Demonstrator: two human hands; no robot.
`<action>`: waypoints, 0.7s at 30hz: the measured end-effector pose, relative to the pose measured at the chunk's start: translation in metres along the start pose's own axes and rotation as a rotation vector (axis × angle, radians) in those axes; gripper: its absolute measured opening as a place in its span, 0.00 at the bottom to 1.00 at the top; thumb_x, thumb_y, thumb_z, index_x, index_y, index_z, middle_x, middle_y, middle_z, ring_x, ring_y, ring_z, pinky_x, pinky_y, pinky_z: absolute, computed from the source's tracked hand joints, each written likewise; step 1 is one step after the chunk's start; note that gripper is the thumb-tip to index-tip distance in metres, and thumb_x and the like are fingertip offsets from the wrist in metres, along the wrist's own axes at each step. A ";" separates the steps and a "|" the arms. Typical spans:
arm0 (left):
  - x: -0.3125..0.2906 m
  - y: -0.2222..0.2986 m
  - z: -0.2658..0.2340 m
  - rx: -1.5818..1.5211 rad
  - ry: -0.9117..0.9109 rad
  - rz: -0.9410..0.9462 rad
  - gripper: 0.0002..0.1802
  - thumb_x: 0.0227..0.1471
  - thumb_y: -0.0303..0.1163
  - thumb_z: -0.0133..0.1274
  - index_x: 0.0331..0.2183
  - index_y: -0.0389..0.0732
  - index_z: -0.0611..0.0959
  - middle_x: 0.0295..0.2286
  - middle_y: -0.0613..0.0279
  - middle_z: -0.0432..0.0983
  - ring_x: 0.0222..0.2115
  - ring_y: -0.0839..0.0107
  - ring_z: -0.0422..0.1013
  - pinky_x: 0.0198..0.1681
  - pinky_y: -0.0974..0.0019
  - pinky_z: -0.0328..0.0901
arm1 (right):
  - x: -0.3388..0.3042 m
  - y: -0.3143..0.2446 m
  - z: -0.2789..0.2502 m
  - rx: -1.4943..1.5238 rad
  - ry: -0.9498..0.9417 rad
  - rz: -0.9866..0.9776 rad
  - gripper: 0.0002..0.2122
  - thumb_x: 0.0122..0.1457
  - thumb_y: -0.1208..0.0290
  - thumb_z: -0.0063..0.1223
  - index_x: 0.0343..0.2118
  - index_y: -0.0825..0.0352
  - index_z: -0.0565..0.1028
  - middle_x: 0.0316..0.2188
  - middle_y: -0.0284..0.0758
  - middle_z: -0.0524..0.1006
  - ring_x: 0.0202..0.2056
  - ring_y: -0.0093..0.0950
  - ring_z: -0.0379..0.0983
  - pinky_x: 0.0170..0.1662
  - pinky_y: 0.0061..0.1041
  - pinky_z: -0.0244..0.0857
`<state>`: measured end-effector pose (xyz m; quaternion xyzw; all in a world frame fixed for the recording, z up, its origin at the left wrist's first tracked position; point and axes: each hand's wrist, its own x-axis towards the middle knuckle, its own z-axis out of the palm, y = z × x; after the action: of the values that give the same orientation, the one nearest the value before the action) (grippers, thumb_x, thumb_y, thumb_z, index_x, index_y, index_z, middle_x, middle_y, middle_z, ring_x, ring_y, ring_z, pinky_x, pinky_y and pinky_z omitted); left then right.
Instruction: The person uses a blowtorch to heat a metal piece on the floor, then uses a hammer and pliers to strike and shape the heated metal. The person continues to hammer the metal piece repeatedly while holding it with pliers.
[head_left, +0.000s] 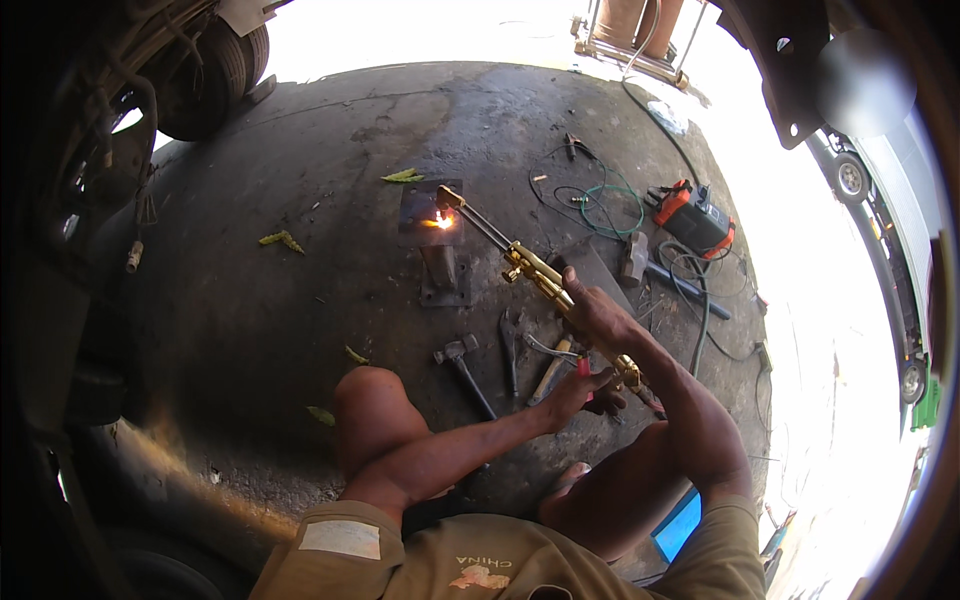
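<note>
A brass cutting torch [545,278] slants from my right side toward the middle. My right hand [602,322] is closed round its body, thumb along the top. Beside the torch's rear end, my left hand [575,398] is closed, with a small red object [584,366] sticking up from it; its kind is unclear. The torch head sits over a dark square metal plate [416,205]. An orange flame [440,221] glows on or just above that plate. A metal bracket with a flanged base [440,270] lies on the near side of the plate.
Close to my knees lie a hammer [462,368] and pliers [510,345]. Right of the torch are a sledgehammer [634,262], an orange-black machine [693,222] and coiled cables [610,205]. A hose runs along the right. A tyre [205,85] stands at far left.
</note>
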<state>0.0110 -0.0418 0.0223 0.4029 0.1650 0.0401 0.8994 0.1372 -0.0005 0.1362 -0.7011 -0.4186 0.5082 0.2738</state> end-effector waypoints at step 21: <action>-0.005 0.005 0.008 -0.011 -0.070 -0.003 0.28 0.66 0.54 0.42 0.47 0.37 0.78 0.37 0.57 0.82 0.38 0.70 0.77 0.47 0.62 0.69 | -0.005 0.004 -0.004 -0.035 -0.021 -0.025 0.42 0.56 0.22 0.24 0.22 0.66 0.71 0.15 0.26 0.62 0.18 0.19 0.58 0.20 0.28 0.53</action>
<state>0.0091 -0.0449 0.0327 0.3989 0.1339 0.0257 0.9068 0.1410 -0.0067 0.1371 -0.6952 -0.4390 0.5045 0.2636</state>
